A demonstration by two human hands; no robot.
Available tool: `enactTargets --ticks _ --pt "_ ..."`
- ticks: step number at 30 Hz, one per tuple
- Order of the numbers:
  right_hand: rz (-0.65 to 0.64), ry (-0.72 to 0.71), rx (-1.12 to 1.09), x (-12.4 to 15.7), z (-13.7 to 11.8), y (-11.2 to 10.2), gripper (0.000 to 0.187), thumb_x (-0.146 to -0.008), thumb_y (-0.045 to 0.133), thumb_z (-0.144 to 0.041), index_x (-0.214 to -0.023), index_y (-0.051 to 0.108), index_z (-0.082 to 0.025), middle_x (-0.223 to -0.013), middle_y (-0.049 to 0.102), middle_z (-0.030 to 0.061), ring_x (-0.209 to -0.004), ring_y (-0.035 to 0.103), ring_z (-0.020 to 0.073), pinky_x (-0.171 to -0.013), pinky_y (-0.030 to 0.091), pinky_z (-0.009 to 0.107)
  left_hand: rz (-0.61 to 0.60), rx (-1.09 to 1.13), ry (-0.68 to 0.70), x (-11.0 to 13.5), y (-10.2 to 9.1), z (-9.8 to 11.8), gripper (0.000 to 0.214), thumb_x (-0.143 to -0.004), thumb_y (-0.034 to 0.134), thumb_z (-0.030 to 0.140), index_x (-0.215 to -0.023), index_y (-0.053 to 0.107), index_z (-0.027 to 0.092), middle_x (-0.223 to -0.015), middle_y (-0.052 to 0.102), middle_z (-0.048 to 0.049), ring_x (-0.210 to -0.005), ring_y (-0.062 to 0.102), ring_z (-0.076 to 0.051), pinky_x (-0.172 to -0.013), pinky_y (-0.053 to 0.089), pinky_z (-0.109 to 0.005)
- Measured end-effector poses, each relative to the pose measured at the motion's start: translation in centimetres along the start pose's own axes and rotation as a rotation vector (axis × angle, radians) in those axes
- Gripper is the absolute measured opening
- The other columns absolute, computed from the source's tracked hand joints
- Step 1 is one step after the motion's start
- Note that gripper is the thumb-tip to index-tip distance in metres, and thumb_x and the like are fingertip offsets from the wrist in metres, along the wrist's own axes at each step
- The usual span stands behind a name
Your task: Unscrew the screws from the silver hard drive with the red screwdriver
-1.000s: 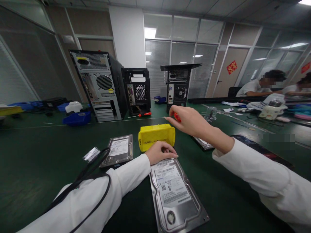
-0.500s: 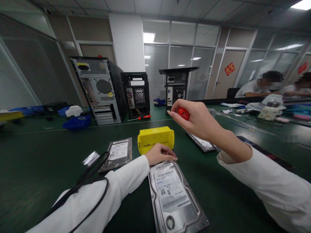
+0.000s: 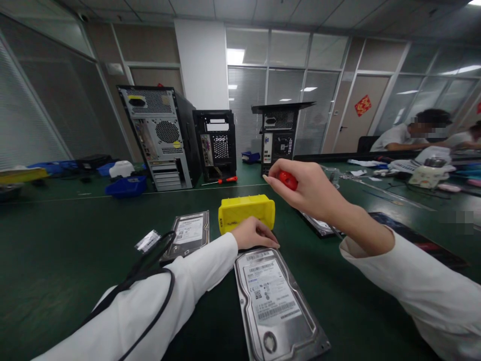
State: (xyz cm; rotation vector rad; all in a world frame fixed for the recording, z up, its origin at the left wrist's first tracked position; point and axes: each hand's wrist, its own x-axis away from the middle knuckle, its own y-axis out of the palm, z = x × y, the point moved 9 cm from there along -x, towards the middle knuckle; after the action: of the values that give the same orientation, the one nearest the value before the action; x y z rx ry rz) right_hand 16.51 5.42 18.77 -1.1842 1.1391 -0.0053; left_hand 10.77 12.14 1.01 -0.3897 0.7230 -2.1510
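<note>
A silver hard drive (image 3: 276, 306) with a white label lies flat in front of me. Over its far end rests my left hand (image 3: 255, 234), fingers curled and thumb along the drive's edge. Just beyond that hand a yellow plastic bin (image 3: 246, 208) lies tipped with its opening towards me. My right hand (image 3: 306, 185) is raised above the table, right of the bin, closed round the red handle of a screwdriver (image 3: 288, 180). Most of the handle is hidden in the palm; a thin metal shaft shows behind the wrist. Under the right forearm lies another hard drive (image 3: 319, 224), partly covered.
Left of the bin lies a hard drive (image 3: 190, 230), near a black strap (image 3: 165, 245). Computer cases (image 3: 167, 135) stand at the back, with another red screwdriver (image 3: 227, 179) before them. A blue bin (image 3: 126, 186) sits left. A dark flat panel (image 3: 417, 238) lies right. People sit far right.
The view has swung slightly left, so everything sits a little further right. Both hands keep nearly the same pose and hold.
</note>
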Motion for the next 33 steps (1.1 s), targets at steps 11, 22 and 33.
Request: enactTargets --ticks 11,22,33 --pt "-0.022 -0.073 -0.059 0.3 -1.0 0.4 0.018 -0.085 0.050 -0.029 -0.083 0.057 -0.012 -0.075 0.059 0.0024 -0.063 0.049 0.0096 -0.058 0.036 0.022 -0.003 -0.022 -0.049 -0.2 0.0 -0.1 0.032 -0.063 0.072 0.040 -0.085 0.074 0.016 -0.073 0.070 -0.0023 -0.069 0.058 -0.015 -0.062 0.040 -0.022" --pt "0.291 0.219 -0.602 0.6 1.9 -1.3 0.021 -0.088 0.045 -0.041 -0.082 0.048 -0.021 -0.059 0.046 -0.0034 -0.045 0.045 0.0072 -0.043 0.039 0.020 0.029 -0.122 0.054 0.0 -0.2 1.0 0.030 -0.066 0.071 0.041 -0.080 0.074 0.014 -0.057 0.060 0.0007 -0.055 0.047 -0.011 -0.050 0.031 -0.021" --pt "0.089 0.338 -0.585 0.1 5.4 2.1 0.027 -0.088 0.043 -0.045 -0.085 0.046 -0.019 -0.055 0.043 -0.0054 -0.042 0.043 0.0055 -0.038 0.035 0.017 0.034 -0.296 0.252 0.3 -0.1 3.2 0.020 -0.074 0.068 0.035 -0.080 0.073 0.017 -0.065 0.051 0.0015 -0.061 0.045 -0.010 -0.054 0.031 -0.020"
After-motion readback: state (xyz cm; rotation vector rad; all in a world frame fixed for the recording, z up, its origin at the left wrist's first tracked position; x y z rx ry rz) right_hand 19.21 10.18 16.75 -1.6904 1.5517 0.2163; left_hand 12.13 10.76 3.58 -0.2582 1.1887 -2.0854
